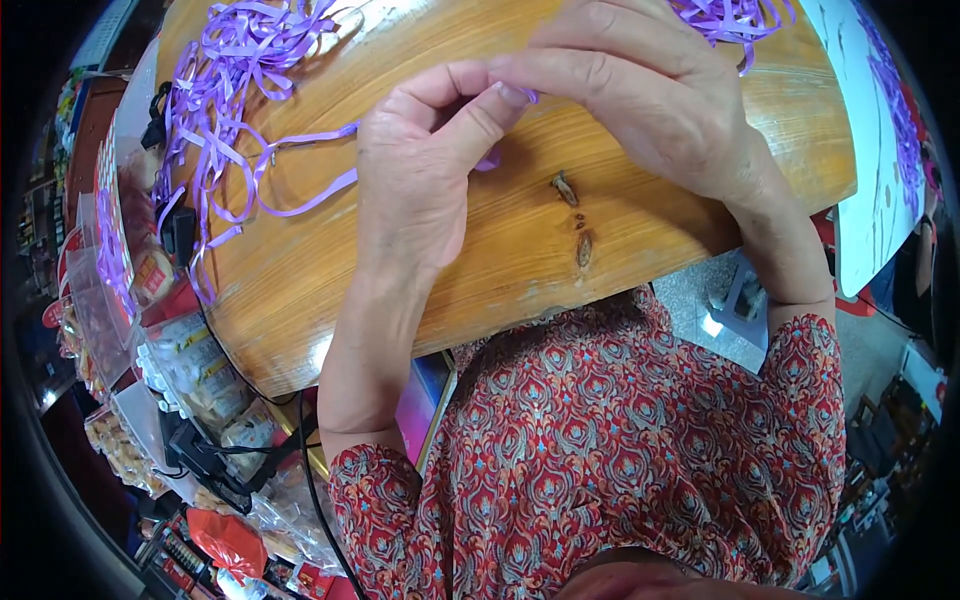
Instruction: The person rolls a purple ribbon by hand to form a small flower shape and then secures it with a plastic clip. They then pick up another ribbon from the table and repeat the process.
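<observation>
My left hand is closed in a pinch on a purple ribbon, thumb and forefinger pressed together above the wooden table. Strands of that ribbon run from beneath the hand toward the left. My right hand comes in from the other side, its fingertips meeting the left thumb and forefinger. A small bit of purple shows beside those fingertips, so the right fingers also pinch the ribbon. The exact grip is partly hidden by the fingers, and the right hand is slightly blurred.
A tangled heap of purple ribbon lies at the far left, with another heap at the far right. A white panel borders the table's right side. Bagged goods, a black cable and a red bag sit left.
</observation>
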`<state>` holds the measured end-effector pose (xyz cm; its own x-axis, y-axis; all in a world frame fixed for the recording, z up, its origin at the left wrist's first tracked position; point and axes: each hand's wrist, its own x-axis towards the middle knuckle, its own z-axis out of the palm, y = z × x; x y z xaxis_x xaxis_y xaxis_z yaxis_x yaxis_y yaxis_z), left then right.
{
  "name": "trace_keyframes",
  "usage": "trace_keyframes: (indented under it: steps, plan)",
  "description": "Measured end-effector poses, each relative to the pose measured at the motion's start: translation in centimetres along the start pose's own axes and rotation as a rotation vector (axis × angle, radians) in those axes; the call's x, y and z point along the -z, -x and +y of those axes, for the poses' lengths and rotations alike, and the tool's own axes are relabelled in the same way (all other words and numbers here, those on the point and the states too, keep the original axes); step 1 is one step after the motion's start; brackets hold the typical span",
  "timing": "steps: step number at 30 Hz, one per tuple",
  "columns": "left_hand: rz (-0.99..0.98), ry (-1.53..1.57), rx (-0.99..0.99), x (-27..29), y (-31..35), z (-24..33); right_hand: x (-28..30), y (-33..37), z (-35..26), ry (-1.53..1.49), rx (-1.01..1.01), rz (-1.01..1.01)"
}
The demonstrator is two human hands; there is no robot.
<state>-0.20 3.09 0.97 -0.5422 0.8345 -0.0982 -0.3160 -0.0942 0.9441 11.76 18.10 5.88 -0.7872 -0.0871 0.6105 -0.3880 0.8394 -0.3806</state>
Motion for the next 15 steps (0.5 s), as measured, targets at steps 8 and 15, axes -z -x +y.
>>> trace_keyframes:
  steps: [8, 15]
  plan:
    - [-0.027, -0.047, -0.046, -0.8, 0.0, 0.6, -0.6, 0.8, 2.3, 0.144, 0.051, 0.161]
    - [0.121, -0.115, -0.138, -1.1, 0.0, 0.6, -0.9, 0.4, 1.3, -0.096, 0.023, 0.153]
